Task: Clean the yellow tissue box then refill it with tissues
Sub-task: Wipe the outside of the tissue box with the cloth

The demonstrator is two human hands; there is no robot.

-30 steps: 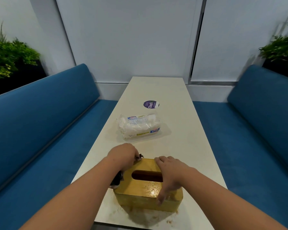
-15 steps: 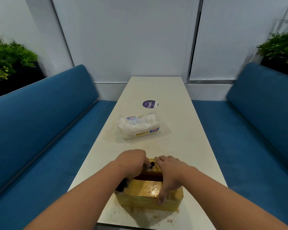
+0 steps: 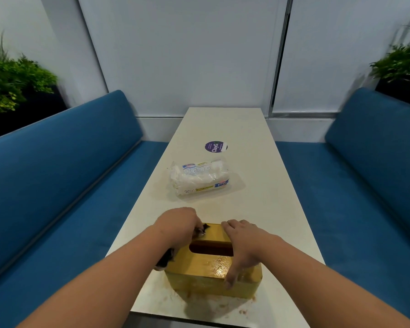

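Note:
The yellow tissue box (image 3: 199, 266) stands near the table's front edge, its top slot dark and its lid wet and shiny at the right. My left hand (image 3: 178, 224) is closed on a dark cloth (image 3: 165, 260) and presses it on the box's far left corner. My right hand (image 3: 244, 245) lies flat over the right side of the lid, fingers down the front wall, holding the box still. A plastic pack of white tissues (image 3: 199, 177) lies farther up the table, apart from both hands.
The long white table (image 3: 270, 209) has brown smears around the box at its front edge. A round purple sticker (image 3: 216, 146) lies beyond the tissue pack. Blue benches (image 3: 57, 185) run along both sides, with plants behind them.
My left hand with the cloth slid right across the box's back edge toward my right hand, then came back a little to the left. My right hand and the box stayed put.

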